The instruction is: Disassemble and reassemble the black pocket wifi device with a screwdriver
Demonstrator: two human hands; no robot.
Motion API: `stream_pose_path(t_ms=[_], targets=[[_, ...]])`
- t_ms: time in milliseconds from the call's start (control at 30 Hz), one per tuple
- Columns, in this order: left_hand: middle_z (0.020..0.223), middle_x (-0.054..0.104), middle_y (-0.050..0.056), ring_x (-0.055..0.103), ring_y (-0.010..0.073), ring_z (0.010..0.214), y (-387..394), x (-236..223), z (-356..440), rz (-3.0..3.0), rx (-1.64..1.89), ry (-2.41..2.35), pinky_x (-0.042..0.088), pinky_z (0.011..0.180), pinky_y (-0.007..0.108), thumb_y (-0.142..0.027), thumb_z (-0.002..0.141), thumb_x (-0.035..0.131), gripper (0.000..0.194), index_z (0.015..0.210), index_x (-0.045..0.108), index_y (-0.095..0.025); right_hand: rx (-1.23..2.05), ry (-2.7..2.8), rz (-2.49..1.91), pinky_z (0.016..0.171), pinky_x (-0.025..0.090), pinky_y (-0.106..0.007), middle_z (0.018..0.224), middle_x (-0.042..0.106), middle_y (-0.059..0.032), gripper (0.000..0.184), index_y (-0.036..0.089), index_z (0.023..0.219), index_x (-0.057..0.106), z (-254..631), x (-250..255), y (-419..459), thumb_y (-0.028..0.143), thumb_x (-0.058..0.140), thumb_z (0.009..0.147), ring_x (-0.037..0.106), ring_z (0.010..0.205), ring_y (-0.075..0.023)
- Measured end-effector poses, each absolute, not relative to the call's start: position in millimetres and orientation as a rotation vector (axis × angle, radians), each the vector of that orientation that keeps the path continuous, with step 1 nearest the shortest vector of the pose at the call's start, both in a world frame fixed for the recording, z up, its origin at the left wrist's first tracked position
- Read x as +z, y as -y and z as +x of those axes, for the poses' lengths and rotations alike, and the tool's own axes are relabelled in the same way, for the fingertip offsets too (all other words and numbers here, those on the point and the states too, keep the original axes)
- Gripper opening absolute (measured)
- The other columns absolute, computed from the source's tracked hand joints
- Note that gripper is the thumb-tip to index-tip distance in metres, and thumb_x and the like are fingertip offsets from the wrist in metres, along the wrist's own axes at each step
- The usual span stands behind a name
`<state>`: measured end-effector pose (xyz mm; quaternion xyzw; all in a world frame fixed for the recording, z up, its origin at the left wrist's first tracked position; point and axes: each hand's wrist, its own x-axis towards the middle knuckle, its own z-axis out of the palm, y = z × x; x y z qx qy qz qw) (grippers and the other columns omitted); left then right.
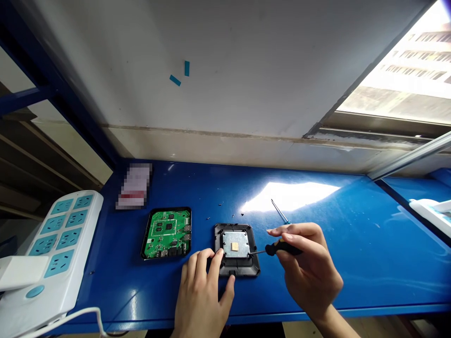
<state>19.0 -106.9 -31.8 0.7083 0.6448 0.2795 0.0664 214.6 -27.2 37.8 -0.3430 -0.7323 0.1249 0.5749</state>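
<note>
A black plastic case half (237,250) with a silver metal plate and a small gold square lies on the blue bench (352,244). My left hand (204,291) rests on the bench, fingertips pressing the case's near-left corner, thumb at its front edge. My right hand (306,267) is closed round the black handle of a small screwdriver (273,249). Its thin shaft reaches left to the plate's right edge. A second case half holding a green circuit board (167,233) lies to the left, untouched.
A thin screwdriver with a teal tip (280,211) lies behind my right hand. Tiny dark screws (225,211) are scattered behind the case. A white power strip (52,253) hangs over the left edge, and a blurred white packet (134,186) sits at the back left.
</note>
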Motion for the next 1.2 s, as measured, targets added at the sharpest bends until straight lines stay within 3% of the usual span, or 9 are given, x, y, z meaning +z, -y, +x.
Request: stream_pose_path(t_ms=[100, 233, 333, 433, 633, 733, 833, 1033, 1200], targets=[[0.117, 0.065, 0.01, 0.059, 0.0309, 0.108, 107.5, -30.0, 21.0, 2.1, 0.847, -1.952, 0.051, 0.089, 0.044, -0.031, 0.098, 0.055, 0.035, 0.131, 0.065, -0.023, 0.282, 1.691, -0.811, 0.07, 0.067, -0.039, 0.105, 0.073, -0.0063, 0.049, 0.026, 0.129, 0.066, 214.9, 35.6, 28.7, -0.002, 0.061, 0.089, 0.074, 0.095, -0.0227], [0.117, 0.065, 0.01, 0.059, 0.0308, 0.109, 107.7, -29.2, 21.6, 2.078, 0.85, -1.952, 0.051, 0.09, 0.045, -0.031, 0.098, 0.055, 0.035, 0.13, 0.065, -0.023, 0.407, 1.675, -0.847, 0.082, 0.067, -0.05, 0.127, 0.071, -0.0115, 0.042, 0.022, 0.132, 0.061, 216.3, 36.8, 33.0, 0.003, 0.046, 0.098, 0.074, 0.108, -0.0274], [0.117, 0.065, 0.01, 0.059, 0.0305, 0.109, 107.6, -29.7, 21.0, 2.084, 0.853, -1.95, 0.05, 0.09, 0.044, -0.031, 0.098, 0.055, 0.035, 0.13, 0.065, -0.023, 0.298, 1.71, -0.82, 0.075, 0.068, -0.046, 0.118, 0.07, -0.0102, 0.03, 0.023, 0.121, 0.069, 217.6, 40.7, 31.0, 0.011, 0.062, 0.094, 0.075, 0.1, -0.0264], [0.116, 0.065, 0.01, 0.059, 0.0304, 0.109, 107.6, -29.5, 20.7, 2.099, 0.849, -1.953, 0.05, 0.09, 0.043, -0.031, 0.098, 0.055, 0.035, 0.13, 0.066, -0.023, 0.155, 1.709, -0.786, 0.066, 0.067, -0.039, 0.101, 0.069, -0.0056, 0.04, 0.025, 0.115, 0.074, 218.5, 40.7, 28.2, 0.003, 0.074, 0.083, 0.073, 0.088, -0.0219], [0.116, 0.065, 0.01, 0.059, 0.0308, 0.109, 107.7, -27.5, 21.3, 2.096, 0.833, -1.956, 0.05, 0.09, 0.043, -0.031, 0.098, 0.055, 0.035, 0.13, 0.065, -0.022, 0.31, 1.7, -0.797, 0.076, 0.066, -0.048, 0.12, 0.073, -0.0119, 0.044, 0.022, 0.131, 0.065, 218.7, 36.1, 30.8, 0.003, 0.046, 0.096, 0.074, 0.105, -0.028], [0.117, 0.065, 0.01, 0.06, 0.0308, 0.109, 107.5, -28.1, 20.3, 2.108, 0.834, -1.954, 0.051, 0.09, 0.043, -0.031, 0.098, 0.056, 0.035, 0.13, 0.065, -0.022, 0.286, 1.718, -0.779, 0.073, 0.067, -0.046, 0.117, 0.069, -0.0113, 0.031, 0.022, 0.122, 0.069, 218.4, 38.5, 29.7, 0.012, 0.058, 0.096, 0.074, 0.099, -0.0264], [0.116, 0.066, 0.01, 0.061, 0.0299, 0.107, 106.8, -29.7, 17.9, 2.151, 0.835, -1.932, 0.052, 0.088, 0.042, -0.031, 0.097, 0.057, 0.036, 0.131, 0.065, -0.023, 0.169, 1.715, -0.775, 0.064, 0.067, -0.039, 0.103, 0.07, -0.006, 0.037, 0.025, 0.117, 0.072, 219.0, 38.8, 28.6, 0.006, 0.072, 0.086, 0.074, 0.087, -0.0219], [0.115, 0.066, 0.009, 0.062, 0.0289, 0.105, 105.5, -31.1, 14.4, 2.212, 0.813, -1.916, 0.052, 0.086, 0.04, -0.032, 0.097, 0.059, 0.037, 0.132, 0.064, -0.023, 0.291, 1.738, -0.826, 0.077, 0.067, -0.049, 0.126, 0.071, -0.0121, 0.047, 0.023, 0.135, 0.063, 221.3, 37.0, 33.7, 0.002, 0.047, 0.096, 0.074, 0.106, -0.0277], [0.115, 0.066, 0.009, 0.062, 0.0288, 0.106, 105.5, -32.0, 13.3, 2.224, 0.814, -1.908, 0.052, 0.086, 0.04, -0.033, 0.096, 0.061, 0.038, 0.132, 0.064, -0.022, 0.166, 1.741, -0.799, 0.069, 0.067, -0.039, 0.109, 0.067, -0.0071, 0.041, 0.025, 0.122, 0.072, 219.1, 40.7, 32.1, 0.003, 0.069, 0.087, 0.073, 0.093, -0.0219]])
